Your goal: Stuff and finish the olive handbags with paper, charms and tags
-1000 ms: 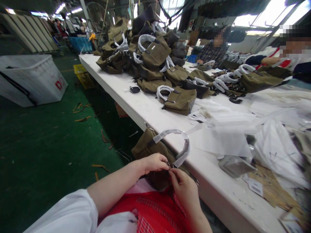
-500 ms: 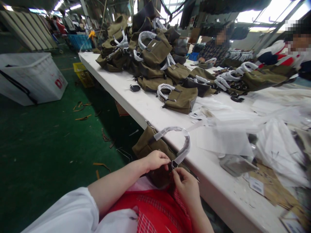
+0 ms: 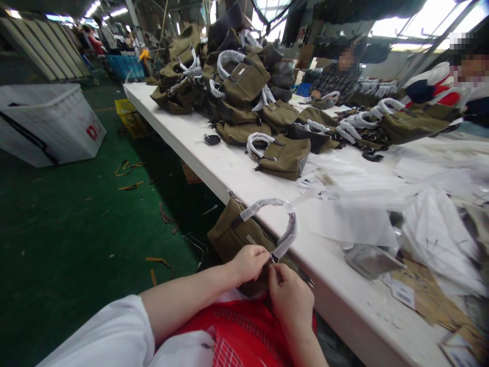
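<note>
An olive bag (image 3: 227,229) rests against the table edge above my lap, its handle (image 3: 292,224) wrapped in clear plastic and arching upward. My left hand (image 3: 250,262) pinches at the metal ring and dark strap at the handle's near end. From the right, my right hand (image 3: 292,293) meets it there, thumb and fingers pressed together just below the ring. The fingers cover most of what lies between them, so the exact small part that each holds is hard to tell.
The white table (image 3: 198,158) bears a pile of olive bags (image 3: 244,81), a single bag (image 3: 286,155), plastic sheets (image 3: 355,219) and brown paper (image 3: 431,295). A white bin (image 3: 49,122) stands at left. Across the table sits a person (image 3: 336,76); another is at far right.
My left hand has lowered slightly and curled more at the ring. My right hand's fingers have closed in tighter beside it. The bag has barely shifted.
</note>
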`<state>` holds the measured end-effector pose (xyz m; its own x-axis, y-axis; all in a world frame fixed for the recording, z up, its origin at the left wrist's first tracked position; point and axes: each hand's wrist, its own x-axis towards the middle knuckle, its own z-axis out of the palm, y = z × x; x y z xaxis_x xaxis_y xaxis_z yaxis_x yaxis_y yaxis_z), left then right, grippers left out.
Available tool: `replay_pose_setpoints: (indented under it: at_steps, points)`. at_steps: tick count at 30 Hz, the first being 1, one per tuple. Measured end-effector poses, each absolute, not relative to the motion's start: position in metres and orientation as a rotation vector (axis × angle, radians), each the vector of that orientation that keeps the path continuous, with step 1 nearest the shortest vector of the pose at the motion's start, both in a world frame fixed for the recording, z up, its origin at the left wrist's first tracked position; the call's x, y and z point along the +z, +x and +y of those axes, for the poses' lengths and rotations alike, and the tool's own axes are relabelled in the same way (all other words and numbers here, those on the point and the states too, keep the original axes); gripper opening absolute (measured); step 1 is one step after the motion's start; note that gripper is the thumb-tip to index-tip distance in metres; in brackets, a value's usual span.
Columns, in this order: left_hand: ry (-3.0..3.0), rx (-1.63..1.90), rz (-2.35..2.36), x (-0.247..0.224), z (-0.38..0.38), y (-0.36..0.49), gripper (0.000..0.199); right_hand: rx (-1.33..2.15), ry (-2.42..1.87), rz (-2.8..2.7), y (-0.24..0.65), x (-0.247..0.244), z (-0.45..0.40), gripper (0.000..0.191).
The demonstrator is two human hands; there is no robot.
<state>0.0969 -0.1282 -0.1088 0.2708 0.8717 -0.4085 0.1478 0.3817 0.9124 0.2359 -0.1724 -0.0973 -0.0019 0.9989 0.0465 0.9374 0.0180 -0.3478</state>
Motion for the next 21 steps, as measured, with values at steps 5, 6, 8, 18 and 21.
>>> replay_pose_setpoints:
  at_steps: [5, 6, 8, 18, 21]
  points:
    - [1.23, 0.647, 1.348, -0.108, -0.132, 0.099, 0.034, 0.296, -1.942, -2.009, 0.238, -0.103, -0.176, 0.029]
    - [1.307, 0.658, 1.362, -0.106, -0.131, 0.097, 0.032, 0.327, -1.905, -1.997, 0.24, -0.104, -0.177, 0.029]
    - [1.507, 0.726, 1.402, -0.1, -0.131, 0.093, 0.032, 0.392, -1.846, -1.903, 0.243, -0.104, -0.178, 0.03]
    - [1.869, 0.79, 1.359, -0.086, -0.148, 0.08, 0.032, 1.109, -1.779, -1.669, 0.254, -0.089, -0.155, 0.044]
    - [1.967, 0.738, 1.34, -0.083, -0.153, 0.08, 0.034, 1.35, -1.701, -1.484, 0.249, -0.096, -0.151, 0.042]
